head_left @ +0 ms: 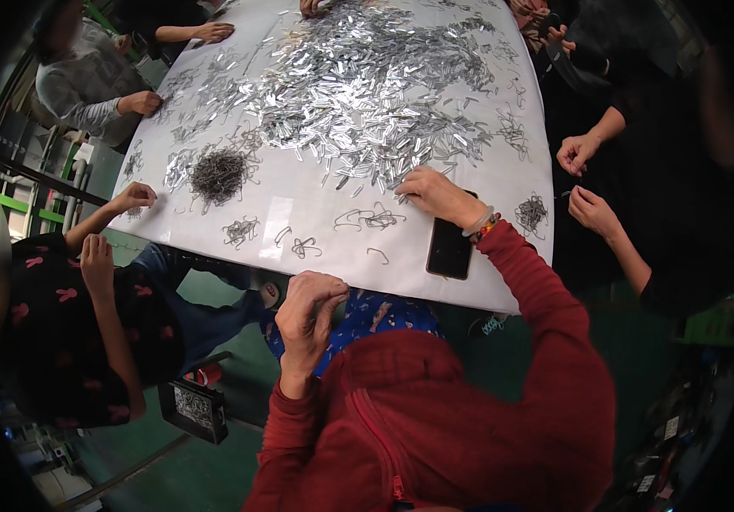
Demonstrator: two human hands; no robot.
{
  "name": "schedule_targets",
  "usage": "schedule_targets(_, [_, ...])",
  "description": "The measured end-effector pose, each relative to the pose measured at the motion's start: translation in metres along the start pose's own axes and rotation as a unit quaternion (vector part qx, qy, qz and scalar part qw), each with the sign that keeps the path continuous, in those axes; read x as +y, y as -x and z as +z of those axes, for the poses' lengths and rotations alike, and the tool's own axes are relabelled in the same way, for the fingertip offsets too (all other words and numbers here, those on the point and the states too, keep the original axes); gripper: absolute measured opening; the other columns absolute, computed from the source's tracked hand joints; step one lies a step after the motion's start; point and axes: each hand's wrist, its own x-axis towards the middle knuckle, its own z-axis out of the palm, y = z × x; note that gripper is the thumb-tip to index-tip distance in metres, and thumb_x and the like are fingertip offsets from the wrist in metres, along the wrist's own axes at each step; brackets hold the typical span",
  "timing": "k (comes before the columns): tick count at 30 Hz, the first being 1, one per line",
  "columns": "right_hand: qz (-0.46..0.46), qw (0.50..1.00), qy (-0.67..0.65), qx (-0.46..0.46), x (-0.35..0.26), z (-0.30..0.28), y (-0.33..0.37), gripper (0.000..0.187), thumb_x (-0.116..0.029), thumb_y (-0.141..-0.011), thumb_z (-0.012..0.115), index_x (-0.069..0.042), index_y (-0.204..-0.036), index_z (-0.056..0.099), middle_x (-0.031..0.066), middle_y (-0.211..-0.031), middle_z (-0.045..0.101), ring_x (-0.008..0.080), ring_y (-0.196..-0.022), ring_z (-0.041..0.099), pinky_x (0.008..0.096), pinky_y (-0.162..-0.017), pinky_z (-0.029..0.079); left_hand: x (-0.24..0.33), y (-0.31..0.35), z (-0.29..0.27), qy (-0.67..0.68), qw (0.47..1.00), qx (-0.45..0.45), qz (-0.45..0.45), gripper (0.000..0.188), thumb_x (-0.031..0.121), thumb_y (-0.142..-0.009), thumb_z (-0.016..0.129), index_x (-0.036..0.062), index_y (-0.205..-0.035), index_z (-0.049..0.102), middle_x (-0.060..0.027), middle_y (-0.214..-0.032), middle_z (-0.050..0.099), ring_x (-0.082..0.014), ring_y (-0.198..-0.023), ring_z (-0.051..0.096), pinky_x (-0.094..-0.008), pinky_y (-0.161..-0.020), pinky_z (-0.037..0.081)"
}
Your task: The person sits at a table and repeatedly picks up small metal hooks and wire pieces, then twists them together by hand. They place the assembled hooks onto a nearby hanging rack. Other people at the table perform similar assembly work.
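Observation:
My right hand point(439, 196) reaches over the white table to the near edge of a wide heap of small silver metal strips point(367, 102). Its fingers are drawn together at the strips, and the fingertips hide what is between them. My left hand point(307, 320) is raised in front of the table's near edge, thumb and fingers pinched; anything in the pinch is too small to make out. Between the hands and the heap lie a loose cluster of bent wire hooks point(371, 218) and a few single hooks point(303, 247). A dark phone point(450, 247) lies beneath my right wrist.
A dense dark pile of wire hooks point(219, 175) sits left of the heap, a smaller pile point(531, 213) at the right edge. Co-workers' hands point(135, 198) point(593, 213) work around the white table point(341, 282). A black crate point(193, 411) of metal pieces stands below left.

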Motion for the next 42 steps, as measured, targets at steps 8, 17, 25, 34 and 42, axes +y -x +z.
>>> schedule_targets(8, [-0.038,0.980,0.165,-0.107,0.006,0.015,-0.003,0.010,-0.004,-0.081,0.053,-0.001,-0.089,0.060,0.0091,-0.094,0.054,0.0242,-0.094,0.052,0.0331,-0.081,0.047,-0.001,0.006,-0.013,-0.033,0.999,0.018,-0.024,0.021,-0.012,-0.068,0.067,0.0013,-0.083,0.061,-0.0077,-0.079,0.065,-0.0227,-0.074,0.062,-0.0313,-0.072,0.046])
schedule_targets(17, [0.195,0.936,-0.262,0.132,-0.072,0.010,-0.009,0.019,-0.003,-0.081,0.063,0.001,-0.099,0.059,0.0029,-0.082,0.062,0.0067,-0.070,0.059,0.0238,-0.063,0.049,-0.017,0.019,-0.016,-0.014,0.996,-0.002,-0.093,0.013,-0.012,-0.075,0.060,-0.0017,-0.083,0.062,-0.0084,-0.079,0.064,-0.0182,-0.075,0.059,-0.0281,-0.069,0.046])
schedule_targets(25, [0.214,0.820,-0.516,0.120,-0.181,0.049,0.002,0.019,0.007,-0.081,0.061,0.005,-0.101,0.062,0.0092,-0.092,0.063,0.0126,-0.083,0.063,0.0241,-0.074,0.055,-0.014,0.025,-0.013,-0.074,0.985,-0.056,-0.145,0.011,0.000,-0.076,0.066,0.0036,-0.086,0.062,-0.0077,-0.078,0.063,-0.0250,-0.073,0.059,-0.0330,-0.069,0.045])
schedule_targets(34, [0.245,0.784,-0.551,0.144,-0.190,0.071,0.008,0.020,0.008,-0.080,0.063,0.004,-0.099,0.063,0.0092,-0.089,0.067,0.0122,-0.082,0.065,0.0219,-0.074,0.053,-0.011,0.041,-0.016,-0.087,0.987,-0.007,-0.137,0.012,-0.002,-0.074,0.067,0.0035,-0.084,0.062,-0.0082,-0.076,0.062,-0.0246,-0.070,0.058,-0.0327,-0.068,0.044])
schedule_targets(42, [0.221,0.782,-0.553,0.183,-0.192,0.063,-0.004,0.017,0.009,-0.077,0.065,0.004,-0.094,0.065,0.0081,-0.087,0.067,0.0107,-0.081,0.064,0.0209,-0.072,0.051,-0.018,0.034,-0.018,-0.113,0.986,0.008,-0.125,0.010,-0.002,-0.077,0.066,0.0029,-0.085,0.062,-0.0069,-0.079,0.063,-0.0205,-0.072,0.059,-0.0294,-0.067,0.044])
